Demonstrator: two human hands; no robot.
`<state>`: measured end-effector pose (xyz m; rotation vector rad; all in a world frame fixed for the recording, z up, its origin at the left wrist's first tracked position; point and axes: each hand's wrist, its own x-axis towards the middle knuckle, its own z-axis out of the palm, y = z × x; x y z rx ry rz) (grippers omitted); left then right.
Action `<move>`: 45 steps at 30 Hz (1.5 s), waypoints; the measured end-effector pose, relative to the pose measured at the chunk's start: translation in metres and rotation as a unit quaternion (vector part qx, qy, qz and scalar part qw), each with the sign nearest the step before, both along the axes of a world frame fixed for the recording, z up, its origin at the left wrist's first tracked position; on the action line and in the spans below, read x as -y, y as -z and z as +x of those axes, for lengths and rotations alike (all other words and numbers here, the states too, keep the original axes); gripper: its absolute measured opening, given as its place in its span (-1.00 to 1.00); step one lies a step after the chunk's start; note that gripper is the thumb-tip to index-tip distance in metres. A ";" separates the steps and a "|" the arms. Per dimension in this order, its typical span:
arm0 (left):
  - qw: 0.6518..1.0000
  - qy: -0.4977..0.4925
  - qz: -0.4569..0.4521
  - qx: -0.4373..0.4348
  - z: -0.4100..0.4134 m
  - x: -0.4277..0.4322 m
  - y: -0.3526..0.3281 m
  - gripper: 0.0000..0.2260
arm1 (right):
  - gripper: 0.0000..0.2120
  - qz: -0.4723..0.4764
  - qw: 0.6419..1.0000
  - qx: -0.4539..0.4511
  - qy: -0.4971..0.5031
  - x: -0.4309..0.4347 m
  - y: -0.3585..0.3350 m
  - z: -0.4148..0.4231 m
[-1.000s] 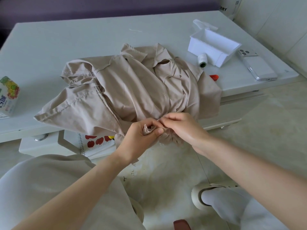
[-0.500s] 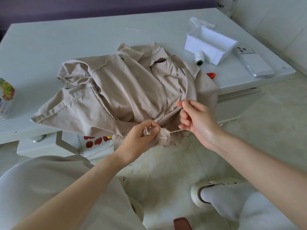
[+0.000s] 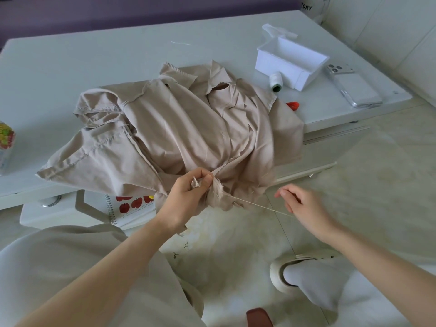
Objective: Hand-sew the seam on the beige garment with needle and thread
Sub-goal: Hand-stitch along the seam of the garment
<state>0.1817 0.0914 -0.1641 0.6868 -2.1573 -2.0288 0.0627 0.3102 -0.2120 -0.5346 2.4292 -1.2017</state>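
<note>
Plainly, the left hand (image 3: pixel 186 197) pinched a bunched edge of the beige garment (image 3: pixel 188 128), whose bulk lay just beyond it on the white table (image 3: pixel 94 62), while the right hand (image 3: pixel 300 205), apart to its right, curled its fingers round a taut thread (image 3: pixel 254 204) running back to that edge.
</note>
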 end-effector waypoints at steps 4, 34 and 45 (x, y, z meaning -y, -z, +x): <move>1.000 -0.016 -0.008 -0.019 0.001 0.003 0.001 -0.78 | -0.75 0.060 0.998 -0.018 -0.025 -0.012 0.010 0.001; 0.996 0.002 -0.086 -0.005 0.006 0.010 0.005 -0.83 | -0.83 -0.076 0.997 0.022 0.005 0.102 -0.034 0.052; 0.995 -0.002 -0.096 -0.014 0.005 0.014 0.005 -0.85 | -0.84 -0.037 0.982 0.097 -0.157 0.080 -0.040 0.039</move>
